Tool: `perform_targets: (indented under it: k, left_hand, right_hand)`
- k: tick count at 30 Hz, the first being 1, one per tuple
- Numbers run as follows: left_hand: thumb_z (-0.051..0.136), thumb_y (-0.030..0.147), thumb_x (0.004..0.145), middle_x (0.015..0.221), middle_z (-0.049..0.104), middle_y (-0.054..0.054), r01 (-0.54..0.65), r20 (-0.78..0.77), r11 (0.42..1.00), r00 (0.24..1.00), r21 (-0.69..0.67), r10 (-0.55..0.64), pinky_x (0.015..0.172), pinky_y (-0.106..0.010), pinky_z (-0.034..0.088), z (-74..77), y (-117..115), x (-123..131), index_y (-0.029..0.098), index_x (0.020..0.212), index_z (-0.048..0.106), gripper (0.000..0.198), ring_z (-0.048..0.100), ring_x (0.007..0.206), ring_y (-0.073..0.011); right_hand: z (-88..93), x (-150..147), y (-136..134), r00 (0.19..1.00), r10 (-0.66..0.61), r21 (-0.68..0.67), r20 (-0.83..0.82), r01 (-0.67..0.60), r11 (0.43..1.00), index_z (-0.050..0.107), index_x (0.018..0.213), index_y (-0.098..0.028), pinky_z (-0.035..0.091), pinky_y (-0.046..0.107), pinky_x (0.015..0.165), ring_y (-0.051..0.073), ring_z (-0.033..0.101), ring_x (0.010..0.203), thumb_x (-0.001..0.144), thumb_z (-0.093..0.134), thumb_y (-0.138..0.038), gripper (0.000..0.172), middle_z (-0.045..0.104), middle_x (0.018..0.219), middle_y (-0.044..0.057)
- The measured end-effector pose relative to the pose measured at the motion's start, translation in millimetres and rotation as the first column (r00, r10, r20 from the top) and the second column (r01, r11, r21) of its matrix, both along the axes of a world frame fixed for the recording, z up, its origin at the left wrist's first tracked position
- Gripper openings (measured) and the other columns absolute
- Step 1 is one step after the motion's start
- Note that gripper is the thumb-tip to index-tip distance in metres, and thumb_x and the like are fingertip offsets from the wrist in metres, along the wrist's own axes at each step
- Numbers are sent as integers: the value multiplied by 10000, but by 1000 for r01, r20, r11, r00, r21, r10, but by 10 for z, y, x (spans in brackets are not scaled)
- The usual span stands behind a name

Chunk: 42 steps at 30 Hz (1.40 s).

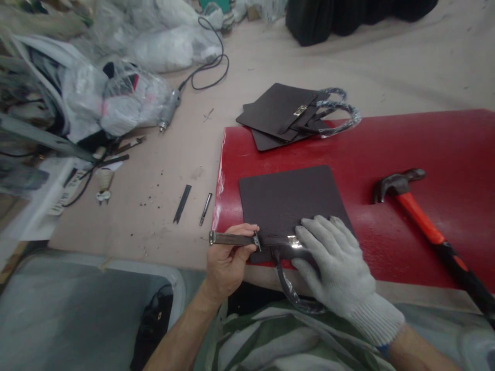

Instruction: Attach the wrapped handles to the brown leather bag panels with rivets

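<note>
A dark brown bag panel (290,196) lies flat on a red board, with a small shiny metal clasp (294,241) near its lower edge. From that edge a plastic-wrapped handle (291,293) hangs toward my lap. My bare left hand (228,260) is closed around a metal punch (234,238), whose wider end touches or nearly touches the panel's lower left part. My right hand (334,260), in a white knitted glove, rests flat over the panel's lower right, beside the clasp. What lies beneath its palm is hidden.
A claw hammer (421,219) lies on the red board (456,154) at right. Stacked brown panels (282,116) sit behind. Left are a flat pronged punch (182,204), a thin rod-like punch (205,208), a corded tool (170,109) and plastic bags (127,98). A grey bin (179,283) stands lower left.
</note>
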<state>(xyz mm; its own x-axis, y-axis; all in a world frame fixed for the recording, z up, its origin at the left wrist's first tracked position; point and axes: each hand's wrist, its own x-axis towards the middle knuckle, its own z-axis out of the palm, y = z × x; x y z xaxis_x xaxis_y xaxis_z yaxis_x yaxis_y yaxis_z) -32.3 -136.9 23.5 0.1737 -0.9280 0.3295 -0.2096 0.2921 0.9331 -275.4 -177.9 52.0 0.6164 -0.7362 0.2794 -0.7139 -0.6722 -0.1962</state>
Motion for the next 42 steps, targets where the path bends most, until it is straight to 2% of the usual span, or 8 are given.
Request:
perform_targets:
  k: [13,20,24,29,35,38,42]
  left_hand:
    - [630,81,900,1118,702,-79,38,35,999,999,-25,-37,990,-357,550,-32,-24,-14,172,1066,648,191,685,1061,-183]
    - [595,73,905,1126,691,-100,118,169,989,980,-86,-103,990,-341,536,-16,-53,-22,159,1085,620,201,661,1083,-176]
    - [577,80,909,1096,685,-92,88,187,990,980,-107,-67,969,-333,534,-11,-80,-77,161,1069,603,182,656,1061,-168]
    - [563,92,917,1090,683,-89,87,201,993,977,-85,-69,959,-335,532,-28,-87,-91,165,1055,596,160,650,1069,-170]
    - [539,130,947,1129,697,-98,115,130,993,985,-19,-111,986,-383,540,-85,-92,9,170,1055,604,132,677,1079,-191]
    - [562,140,938,1092,707,-98,136,167,988,978,-73,-122,963,-374,547,-78,-105,24,165,1044,613,120,683,1052,-190]
    - [565,147,934,1056,701,-101,105,218,986,973,-132,-75,929,-359,556,-55,-108,2,160,1030,607,105,686,1019,-186]
  right_hand:
    - [-2,-1,-8,1000,-6,5,31,6,1000,572,1331,-121,327,607,1168,358,476,1301,918,596,-329,463,565,1390,139]
    - [-24,0,-9,999,-5,12,44,4,1000,565,1332,-118,319,608,1172,355,471,1307,914,591,-324,466,562,1392,140]
    - [-32,-5,-14,999,-7,19,50,6,1000,569,1325,-116,312,617,1173,358,467,1308,910,585,-321,463,552,1401,141]
    - [-35,-6,-3,998,-12,9,54,12,1000,580,1311,-120,316,612,1171,364,461,1312,899,598,-323,459,557,1392,141]
    - [-10,-2,5,996,-24,14,81,23,1000,597,1298,-117,324,583,1181,346,484,1296,890,615,-307,451,567,1385,137]
    - [-3,8,-5,996,-18,8,85,17,1000,607,1281,-111,327,590,1175,349,494,1282,897,611,-326,440,579,1368,139]
    - [-20,21,-9,995,-22,15,96,20,1000,611,1272,-116,324,579,1181,341,493,1286,884,627,-328,442,582,1362,130]
